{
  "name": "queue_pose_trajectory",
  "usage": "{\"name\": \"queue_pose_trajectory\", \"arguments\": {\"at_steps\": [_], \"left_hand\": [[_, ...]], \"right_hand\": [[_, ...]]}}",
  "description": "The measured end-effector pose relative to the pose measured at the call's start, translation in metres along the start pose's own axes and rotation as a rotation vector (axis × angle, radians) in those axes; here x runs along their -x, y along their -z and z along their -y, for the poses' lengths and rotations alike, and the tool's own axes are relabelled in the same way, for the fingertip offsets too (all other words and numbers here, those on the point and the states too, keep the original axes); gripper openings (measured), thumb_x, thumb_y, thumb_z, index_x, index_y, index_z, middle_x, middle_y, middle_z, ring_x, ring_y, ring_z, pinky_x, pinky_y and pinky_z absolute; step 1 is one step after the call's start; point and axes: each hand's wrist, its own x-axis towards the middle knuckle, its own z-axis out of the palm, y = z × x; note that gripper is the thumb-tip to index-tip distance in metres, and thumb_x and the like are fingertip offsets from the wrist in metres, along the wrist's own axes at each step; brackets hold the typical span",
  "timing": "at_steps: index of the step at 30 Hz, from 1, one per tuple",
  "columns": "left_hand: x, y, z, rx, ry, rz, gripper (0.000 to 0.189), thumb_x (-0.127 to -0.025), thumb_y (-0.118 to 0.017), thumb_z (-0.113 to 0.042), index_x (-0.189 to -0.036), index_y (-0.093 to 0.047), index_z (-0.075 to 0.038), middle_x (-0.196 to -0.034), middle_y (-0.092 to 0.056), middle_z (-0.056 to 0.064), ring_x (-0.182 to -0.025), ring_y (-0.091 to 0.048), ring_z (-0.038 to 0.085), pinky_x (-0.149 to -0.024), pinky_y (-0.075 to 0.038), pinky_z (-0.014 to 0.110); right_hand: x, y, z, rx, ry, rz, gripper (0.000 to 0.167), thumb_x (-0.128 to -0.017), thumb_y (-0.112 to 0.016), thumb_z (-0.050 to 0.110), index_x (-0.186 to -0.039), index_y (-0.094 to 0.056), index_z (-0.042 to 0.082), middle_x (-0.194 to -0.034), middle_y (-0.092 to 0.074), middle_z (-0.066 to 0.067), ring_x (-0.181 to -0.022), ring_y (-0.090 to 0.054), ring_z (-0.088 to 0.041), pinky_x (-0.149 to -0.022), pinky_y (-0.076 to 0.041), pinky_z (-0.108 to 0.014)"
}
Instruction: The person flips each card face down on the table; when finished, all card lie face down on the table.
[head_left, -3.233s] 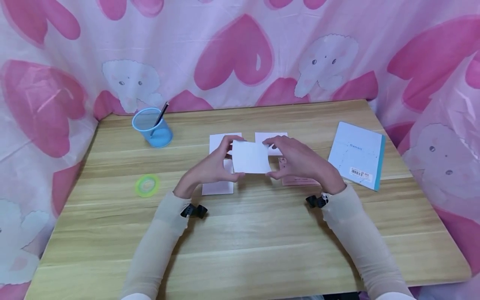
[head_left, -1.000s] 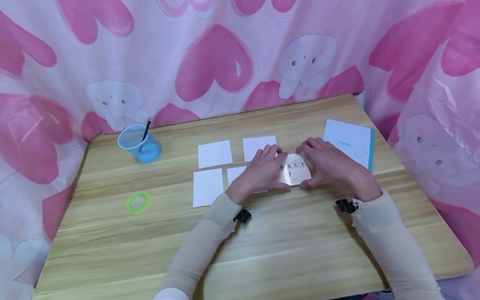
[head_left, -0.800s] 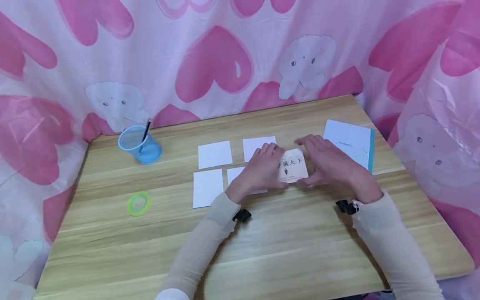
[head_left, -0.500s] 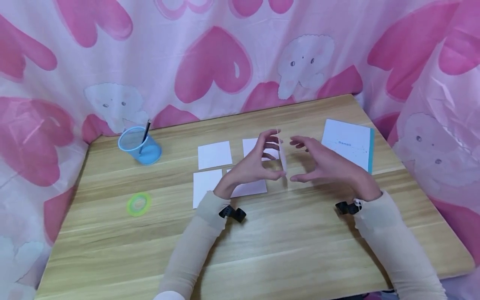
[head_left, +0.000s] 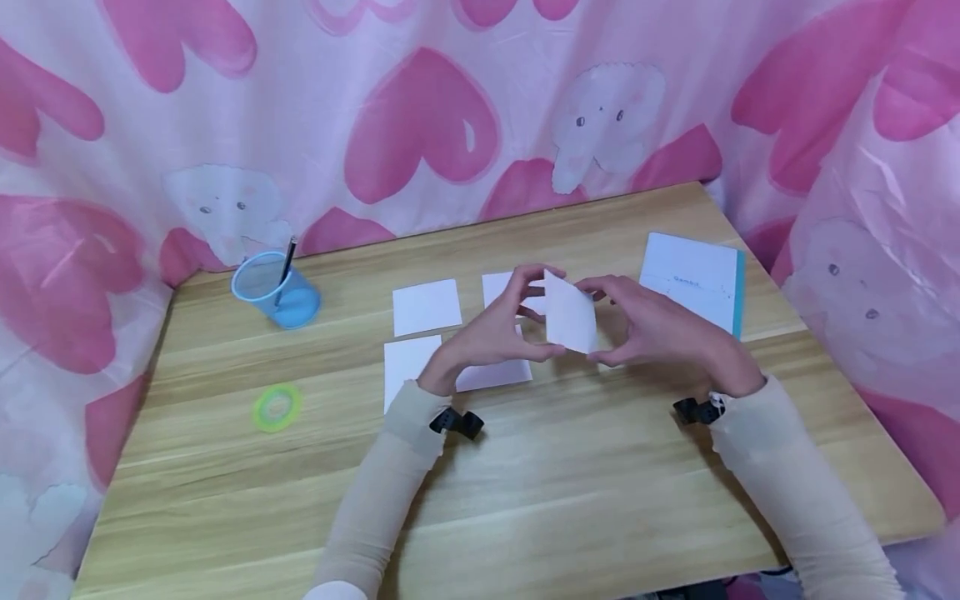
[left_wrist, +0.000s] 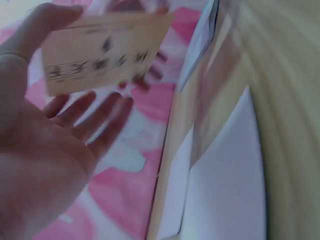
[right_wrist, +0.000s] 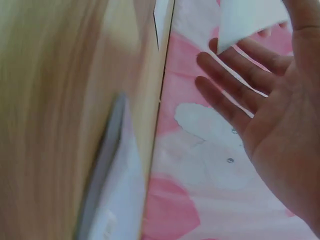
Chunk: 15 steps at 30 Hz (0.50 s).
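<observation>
Over the table, my left hand (head_left: 491, 333) and right hand (head_left: 648, 321) hold a card (head_left: 572, 315) between them. Thumb and fingers of each hand grip opposite edges of it, near the corners. In the head view its blank white face shows, tilted and slightly bowed. The left wrist view shows the other face of the card (left_wrist: 105, 55), cream with a row of printed characters and a small picture. Just left of the held card, several blank white cards lie in two rows; the near right card (head_left: 498, 375) is partly behind my left hand.
A pale blue notebook (head_left: 690, 279) with a teal spine lies at the right. At the back left stands a blue mesh cup (head_left: 292, 304) holding a pen (head_left: 288, 260). A green-rimmed roll of tape (head_left: 277, 407) lies at the left. A pink curtain hangs behind the table.
The blank card held earlier was laid with the others. The printed card was lifted from the right and flipped, standing edge-on in my left hand; now my right hand grips its other edge.
</observation>
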Motion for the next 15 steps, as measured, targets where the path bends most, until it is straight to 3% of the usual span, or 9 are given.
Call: {"name": "queue_pose_trajectory", "arguments": {"at_steps": [2,5,8,10,15], "left_hand": [[0.005,0.004,0.006,-0.105,0.049,0.005,0.095,-0.072,-0.086,-0.009,-0.141,-0.022,-0.010,-0.139,-0.035,0.008,-0.124,-0.045,0.023,-0.094,-0.047,0.047],[0.011,0.002,0.014,-0.372,0.129,0.035,0.096,-0.069,-0.087,-0.027,-0.140,-0.023,-0.011,-0.135,-0.037,0.004,-0.120,-0.045,0.019,-0.097,-0.045,0.038],[0.011,-0.005,0.019,-0.663,0.168,0.065,0.101,-0.065,-0.084,-0.042,-0.140,-0.026,-0.009,-0.135,-0.036,0.005,-0.119,-0.042,0.018,-0.098,-0.040,0.033],[0.010,-0.011,0.022,-0.800,0.204,0.087,0.101,-0.066,-0.082,-0.047,-0.140,-0.028,-0.007,-0.139,-0.035,0.007,-0.124,-0.038,0.020,-0.099,-0.037,0.035],[0.005,-0.023,0.025,-0.880,0.316,0.178,0.095,-0.074,-0.080,-0.046,-0.142,-0.028,-0.004,-0.150,-0.022,0.016,-0.140,-0.019,0.026,-0.104,-0.028,0.043]], "right_hand": [[0.002,0.004,0.002,0.067,0.004,0.018,0.096,-0.064,-0.093,0.033,-0.143,-0.041,0.018,-0.131,-0.047,0.005,-0.111,-0.048,-0.022,-0.084,-0.052,-0.042],[0.003,0.009,0.002,0.161,0.033,0.051,0.094,-0.063,-0.094,0.033,-0.141,-0.045,0.015,-0.129,-0.050,0.004,-0.107,-0.049,-0.020,-0.082,-0.051,-0.037],[0.003,0.010,-0.001,0.234,0.027,0.091,0.093,-0.062,-0.094,0.034,-0.139,-0.047,0.014,-0.129,-0.051,0.002,-0.109,-0.049,-0.018,-0.088,-0.049,-0.037],[0.003,0.009,-0.004,0.261,0.006,0.115,0.090,-0.063,-0.094,0.035,-0.139,-0.050,0.014,-0.130,-0.052,0.000,-0.114,-0.048,-0.019,-0.094,-0.046,-0.039],[0.001,0.004,-0.013,0.279,-0.050,0.178,0.087,-0.065,-0.092,0.037,-0.139,-0.054,0.014,-0.132,-0.052,-0.004,-0.116,-0.046,-0.021,-0.097,-0.044,-0.044]]}}
